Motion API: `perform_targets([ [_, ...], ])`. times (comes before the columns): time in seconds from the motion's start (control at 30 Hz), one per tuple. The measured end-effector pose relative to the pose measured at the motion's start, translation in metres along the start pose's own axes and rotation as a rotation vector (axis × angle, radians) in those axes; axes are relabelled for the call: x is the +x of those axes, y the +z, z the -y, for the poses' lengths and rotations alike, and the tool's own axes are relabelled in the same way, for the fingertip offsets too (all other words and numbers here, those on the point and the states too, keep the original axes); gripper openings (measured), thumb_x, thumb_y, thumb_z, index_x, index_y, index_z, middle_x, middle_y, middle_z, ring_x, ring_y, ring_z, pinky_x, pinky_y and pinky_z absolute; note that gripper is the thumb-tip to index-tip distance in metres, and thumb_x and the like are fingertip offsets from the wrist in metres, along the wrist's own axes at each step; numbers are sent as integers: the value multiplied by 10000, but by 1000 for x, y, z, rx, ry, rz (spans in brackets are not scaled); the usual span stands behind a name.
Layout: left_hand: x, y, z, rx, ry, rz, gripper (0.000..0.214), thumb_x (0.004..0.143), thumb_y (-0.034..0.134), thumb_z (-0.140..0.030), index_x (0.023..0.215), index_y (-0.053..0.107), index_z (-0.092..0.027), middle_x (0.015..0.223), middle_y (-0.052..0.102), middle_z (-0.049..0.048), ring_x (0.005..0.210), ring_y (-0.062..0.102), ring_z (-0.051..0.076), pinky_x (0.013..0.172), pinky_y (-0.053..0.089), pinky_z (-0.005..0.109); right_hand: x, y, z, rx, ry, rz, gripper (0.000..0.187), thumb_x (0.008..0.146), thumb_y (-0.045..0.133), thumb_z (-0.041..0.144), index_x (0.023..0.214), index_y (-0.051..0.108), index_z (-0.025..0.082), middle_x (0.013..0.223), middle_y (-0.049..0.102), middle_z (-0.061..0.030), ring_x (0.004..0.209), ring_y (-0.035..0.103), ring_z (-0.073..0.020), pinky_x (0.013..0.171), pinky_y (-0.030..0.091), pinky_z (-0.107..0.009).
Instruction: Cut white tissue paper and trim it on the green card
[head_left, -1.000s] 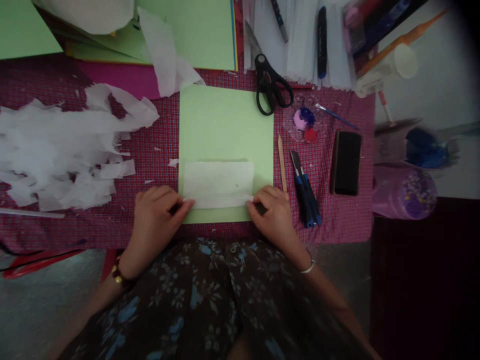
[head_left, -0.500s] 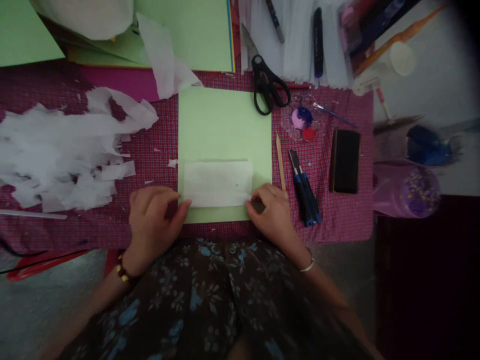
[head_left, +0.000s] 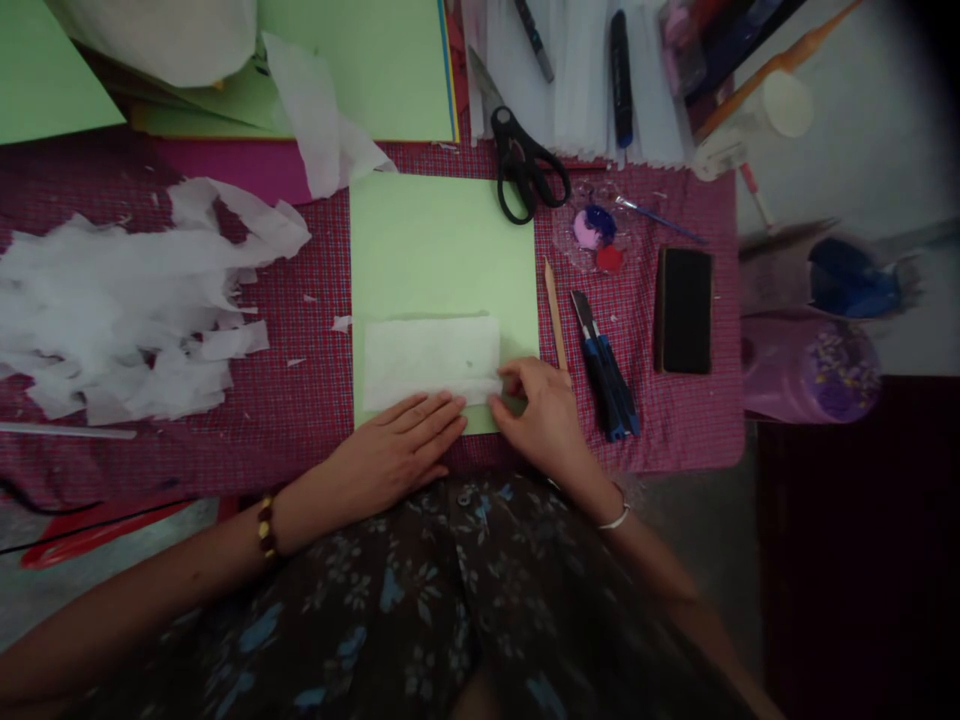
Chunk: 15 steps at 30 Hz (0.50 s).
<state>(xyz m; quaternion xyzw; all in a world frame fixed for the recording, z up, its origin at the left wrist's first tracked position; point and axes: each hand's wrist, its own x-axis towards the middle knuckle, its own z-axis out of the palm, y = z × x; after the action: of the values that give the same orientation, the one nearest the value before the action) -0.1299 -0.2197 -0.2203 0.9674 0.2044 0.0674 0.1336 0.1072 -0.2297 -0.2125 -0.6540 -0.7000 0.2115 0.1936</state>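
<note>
A white piece of paper (head_left: 431, 345), with a folded strip along its near edge, lies on a light green sheet (head_left: 442, 240). My left hand (head_left: 401, 450) is laid flat, fingers stretched out together, its fingertips on the near edge of the white paper. At the paper's near right corner is my right hand (head_left: 536, 415), thumb and curled fingers closed on the edge. A wooden pencil (head_left: 555, 315) and blue utility knives (head_left: 606, 375) lie to the right of the green sheet. Black-handled scissors (head_left: 517, 165) overlap its far right corner.
Torn white paper (head_left: 112, 310) is heaped on the left of the checked tablecloth (head_left: 315, 330). Rightward are a paint palette (head_left: 596, 235), a thin brush (head_left: 660, 218) and a dark phone-like block (head_left: 684, 310). Green sheets (head_left: 360, 70) and a black marker (head_left: 621, 80) lie at the back.
My left hand has moved right from the paper's near left corner and flattened along its near edge. My right hand stays at the right corner. The whole view has shifted slightly.
</note>
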Motion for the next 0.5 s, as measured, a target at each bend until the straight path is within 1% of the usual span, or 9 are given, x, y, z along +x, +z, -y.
perform_targets([
  [0.07, -2, 2, 0, -11, -7, 1, 497, 1014, 431, -398, 1399, 496, -90, 1511, 457, 140, 1412, 409, 258, 1198, 290, 406, -4, -3, 0, 74, -35, -77, 290, 831, 597, 171, 1120, 584, 186, 894, 662, -56, 837, 616, -224, 801, 454, -394],
  [0.13, -2, 1, -1, -34, -12, 9, 503, 1017, 422, -393, 1420, 471, -96, 1523, 441, 135, 1428, 386, 247, 1206, 279, 402, -10, -6, 2, 105, -142, -126, 300, 868, 572, 156, 1166, 581, 193, 1003, 684, -82, 944, 625, -233, 856, 467, -408],
  [0.17, -2, 1, -1, -49, -15, 14, 508, 1019, 415, -395, 1429, 460, -97, 1523, 441, 135, 1432, 379, 242, 1207, 279, 402, -13, -7, 3, 101, -220, -106, 286, 886, 560, 150, 1166, 588, 201, 1052, 693, -86, 995, 623, -234, 880, 467, -411],
  [0.2, -2, 0, -1, -63, -20, 23, 514, 1020, 410, -398, 1436, 450, -98, 1520, 445, 138, 1435, 374, 238, 1207, 281, 404, -16, -8, 5, 90, -301, -51, 282, 900, 550, 145, 1171, 595, 208, 1097, 699, -86, 1037, 622, -232, 900, 465, -412],
  [0.27, -1, -1, -1, -90, -36, 39, 522, 1016, 416, -405, 1437, 447, -97, 1501, 468, 149, 1430, 384, 236, 1202, 294, 409, -19, -9, 6, 65, -434, 109, 310, 922, 526, 130, 1215, 591, 211, 1191, 697, -79, 1101, 619, -217, 938, 464, -409],
  [0.3, 0, -1, 0, -97, -43, 40, 523, 1013, 424, -406, 1431, 453, -94, 1491, 478, 156, 1423, 395, 239, 1200, 300, 413, -21, -8, 6, 47, -470, 178, 332, 933, 509, 124, 1246, 580, 211, 1239, 686, -77, 1138, 613, -210, 973, 455, -417],
  [0.37, 0, -1, 0, -100, -51, 34, 514, 1005, 445, -395, 1414, 471, -84, 1487, 481, 164, 1413, 409, 248, 1200, 301, 420, -22, -7, 4, -14, -490, 255, 376, 954, 476, 123, 1311, 550, 214, 1333, 646, -76, 1229, 582, -206, 1066, 402, -458],
  [0.43, -2, 0, 0, -96, -47, 18, 504, 1001, 459, -373, 1407, 474, -75, 1497, 470, 164, 1412, 410, 251, 1204, 292, 425, -24, -6, 2, -83, -483, 281, 400, 969, 452, 130, 1352, 526, 221, 1385, 615, -71, 1294, 545, -207, 1133, 332, -499],
  [0.5, -10, 0, -1, -86, -65, -1, 497, 996, 472, -353, 1411, 471, -78, 1499, 470, 159, 1413, 408, 251, 1203, 293, 424, -25, -5, 2, -121, -467, 300, 404, 979, 441, 140, 1365, 521, 224, 1404, 602, -61, 1322, 525, -205, 1161, 297, -513],
])
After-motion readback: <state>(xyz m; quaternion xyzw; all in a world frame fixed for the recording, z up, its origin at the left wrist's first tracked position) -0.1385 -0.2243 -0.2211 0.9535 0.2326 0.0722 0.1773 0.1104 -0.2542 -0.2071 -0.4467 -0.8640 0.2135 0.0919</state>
